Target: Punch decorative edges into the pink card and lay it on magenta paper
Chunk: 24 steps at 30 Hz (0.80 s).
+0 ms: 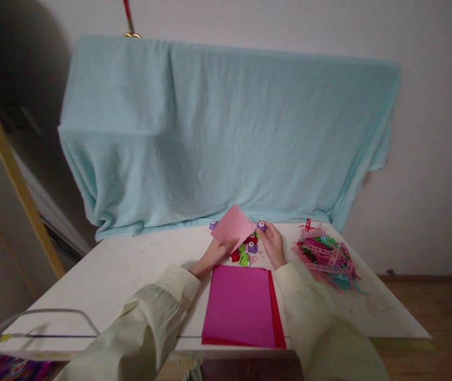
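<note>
My left hand [215, 253] grips a pink sheet of paper [232, 226] by its lower edge, thumb on top. Small punched holes run along the sheet's upper right edge. At the paper's right corner, my right hand [273, 246] is closed around a small purple paper punch [261, 226] with a white top. Beneath and beside the sheet lie several more punches, among them another purple punch [252, 247], a green punch [244, 259] and a red punch [234, 256]. One more purple one [213, 225] sits left of the sheet.
Near the table's front edge lies a stack of magenta and red paper [238, 307]. A tangled heap of punched paper strips [327, 256] is on the right of the white table [130, 280]. Light blue cloth [226, 127] hangs behind. Pink scraps [261, 254] lie by the punches.
</note>
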Available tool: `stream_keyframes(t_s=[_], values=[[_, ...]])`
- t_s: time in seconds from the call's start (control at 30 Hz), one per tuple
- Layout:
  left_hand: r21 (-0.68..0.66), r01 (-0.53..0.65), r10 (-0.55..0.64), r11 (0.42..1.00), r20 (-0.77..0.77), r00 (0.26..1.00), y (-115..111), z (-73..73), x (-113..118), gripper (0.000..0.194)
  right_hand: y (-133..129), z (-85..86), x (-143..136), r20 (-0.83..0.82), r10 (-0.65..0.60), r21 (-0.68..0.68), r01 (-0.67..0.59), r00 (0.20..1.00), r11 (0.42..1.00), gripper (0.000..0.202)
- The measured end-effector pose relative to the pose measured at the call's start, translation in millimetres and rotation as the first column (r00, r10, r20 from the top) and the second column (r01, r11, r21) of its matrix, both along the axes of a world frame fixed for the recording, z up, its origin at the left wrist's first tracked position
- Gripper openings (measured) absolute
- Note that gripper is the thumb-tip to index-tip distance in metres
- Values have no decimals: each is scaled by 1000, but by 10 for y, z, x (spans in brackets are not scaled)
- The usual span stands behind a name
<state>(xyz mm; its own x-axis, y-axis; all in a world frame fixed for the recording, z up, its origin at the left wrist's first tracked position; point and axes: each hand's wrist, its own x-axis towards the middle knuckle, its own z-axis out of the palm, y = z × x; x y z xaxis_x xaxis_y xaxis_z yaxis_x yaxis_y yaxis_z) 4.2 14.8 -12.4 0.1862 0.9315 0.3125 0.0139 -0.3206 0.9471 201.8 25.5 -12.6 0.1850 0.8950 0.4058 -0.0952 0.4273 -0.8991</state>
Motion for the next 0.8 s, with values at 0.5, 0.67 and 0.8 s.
stream_keyframes(t_s=[0.5, 0.67, 0.8], values=[[-2, 28, -28, 1000, 22, 999, 6, -25, -13, 73, -75, 95, 34, -48, 63, -37, -64, 997, 997, 46], [1, 5, -5, 1000, 18, 1000, 6, -29, -11, 71, -108, 119, -2, -99, 61, -87, -70, 993, 994, 41], [-15, -14, 14, 1000, 15, 1000, 6, -30, -5, 71, -108, 131, -14, -137, 36, -125, -54, 990, 991, 40]])
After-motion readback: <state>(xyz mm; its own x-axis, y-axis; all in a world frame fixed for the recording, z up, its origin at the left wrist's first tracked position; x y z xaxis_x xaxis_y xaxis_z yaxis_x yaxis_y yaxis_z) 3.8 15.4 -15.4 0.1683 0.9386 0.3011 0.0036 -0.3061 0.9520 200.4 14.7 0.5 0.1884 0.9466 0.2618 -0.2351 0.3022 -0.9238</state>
